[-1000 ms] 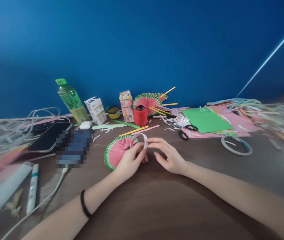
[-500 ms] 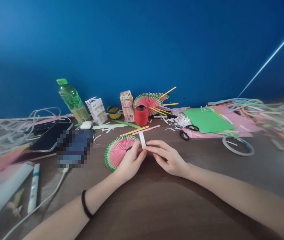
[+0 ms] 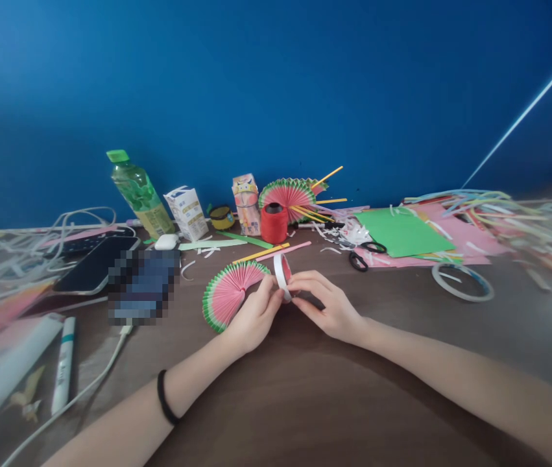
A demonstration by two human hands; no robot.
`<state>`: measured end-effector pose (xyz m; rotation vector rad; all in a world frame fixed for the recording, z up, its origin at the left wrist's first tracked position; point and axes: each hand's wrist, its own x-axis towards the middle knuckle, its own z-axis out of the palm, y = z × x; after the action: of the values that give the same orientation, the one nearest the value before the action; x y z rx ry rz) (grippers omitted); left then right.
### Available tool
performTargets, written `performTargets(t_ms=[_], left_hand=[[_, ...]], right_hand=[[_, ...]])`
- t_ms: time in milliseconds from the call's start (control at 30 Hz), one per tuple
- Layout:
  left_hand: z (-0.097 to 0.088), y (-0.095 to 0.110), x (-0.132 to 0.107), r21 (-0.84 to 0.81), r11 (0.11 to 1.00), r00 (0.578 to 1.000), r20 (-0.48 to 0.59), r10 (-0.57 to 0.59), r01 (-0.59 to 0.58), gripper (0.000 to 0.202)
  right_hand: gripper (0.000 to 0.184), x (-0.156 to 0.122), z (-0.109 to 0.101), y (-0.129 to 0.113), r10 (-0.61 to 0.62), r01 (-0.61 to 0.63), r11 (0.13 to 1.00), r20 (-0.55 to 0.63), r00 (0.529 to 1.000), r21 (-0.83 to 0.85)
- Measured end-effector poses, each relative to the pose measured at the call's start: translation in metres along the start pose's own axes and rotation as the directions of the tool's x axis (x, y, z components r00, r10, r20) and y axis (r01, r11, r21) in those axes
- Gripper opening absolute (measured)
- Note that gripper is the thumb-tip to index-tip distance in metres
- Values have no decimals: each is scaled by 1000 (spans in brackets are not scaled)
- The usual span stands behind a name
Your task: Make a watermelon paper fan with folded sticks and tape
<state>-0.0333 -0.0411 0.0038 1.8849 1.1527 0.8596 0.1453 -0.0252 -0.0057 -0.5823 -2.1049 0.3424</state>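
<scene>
A roll of white tape (image 3: 281, 272) with a reddish inner ring is held upright between my two hands. My left hand (image 3: 256, 310) pinches its lower left side with thumb and fingers. The fingers of my right hand (image 3: 327, 303) close on its right side. A pleated pink paper fan with a green edge (image 3: 224, 295) lies on the table beside my left hand, partly hidden by it. Behind the roll lie a yellow stick (image 3: 261, 253) and a pink stick (image 3: 288, 250).
A red thread spool (image 3: 274, 226), a second fan (image 3: 288, 193) and a green bottle (image 3: 139, 198) stand along the blue wall. Black-handled scissors (image 3: 359, 261), green paper (image 3: 405, 233) and another tape roll (image 3: 463, 283) lie right. Phones (image 3: 98, 266) and a marker (image 3: 64, 363) lie left.
The tape roll has turned from nearly edge-on, so its reddish inside now shows. My right hand has shifted slightly right with it.
</scene>
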Motion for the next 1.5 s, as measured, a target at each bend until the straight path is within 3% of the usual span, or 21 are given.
performTargets(t_ms=[333,833,1167,1500], left_hand=[[3,0,-2,58,998,999,27,-26,24,13],[4,2,-2,99,995,999,36,-12,8,10],[6,0,-4,219,976,1000,-6,24,-22,6],[7,-1,-4,131,991,999,-11,35,-33,6]], right_hand=[[11,0,2,2,7,-6,1000,-36,999,5],[8,0,2,2,63,-62,997,-17,998,43],[9,0,2,-1,2,-4,990,-14,1000,-139],[10,2,4,-1,-56,56,978,4,998,-203]])
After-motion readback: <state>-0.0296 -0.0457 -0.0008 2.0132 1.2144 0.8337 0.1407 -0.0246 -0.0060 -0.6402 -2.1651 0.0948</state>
